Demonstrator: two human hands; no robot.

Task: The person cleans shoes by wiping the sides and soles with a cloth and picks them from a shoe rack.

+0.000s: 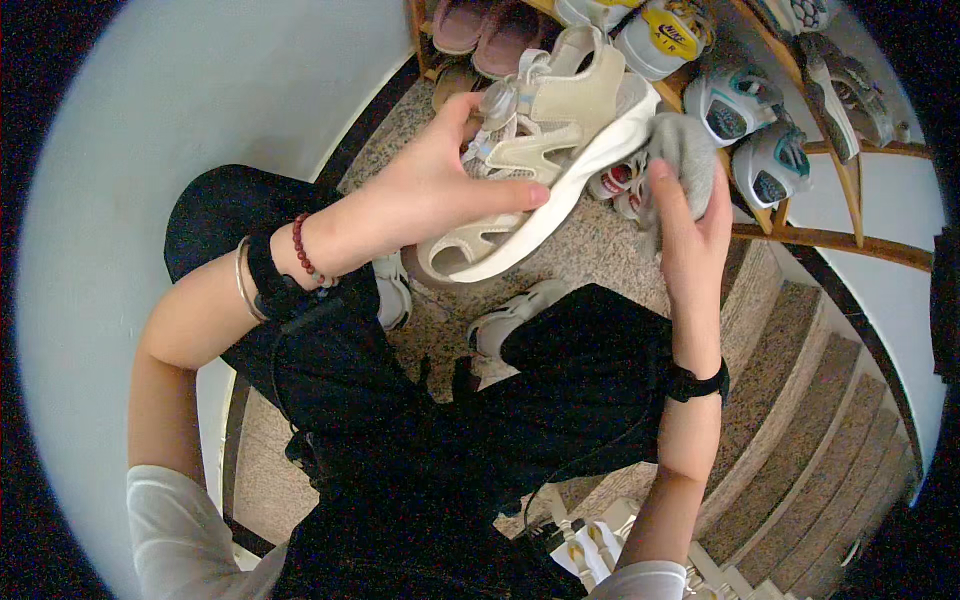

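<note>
My left hand [420, 184] grips a beige sports sandal [574, 112] with a thick white sole. The thumb lies across its strap near the sole, while the other fingers are partly hidden behind the straps. Tilted on its side in mid-air, the sandal shows its outsole edge toward the right. In my right hand [690, 240] is a bunched grey cloth [684, 146], pinched between thumb and fingers. The cloth is right beside one end of the white sole; whether they touch, I cannot tell. Small shoes with red patches [616, 180] are partly hidden behind the cloth.
A wooden shoe rack [832, 238] holds pink slippers [499, 37], a white-and-yellow Nike sneaker [667, 37] and grey-teal sneakers [772, 165]. Stone stairs [772, 375] descend on the right. A pale wall [187, 97] stands left. White footwear [592, 544] lies below my right arm.
</note>
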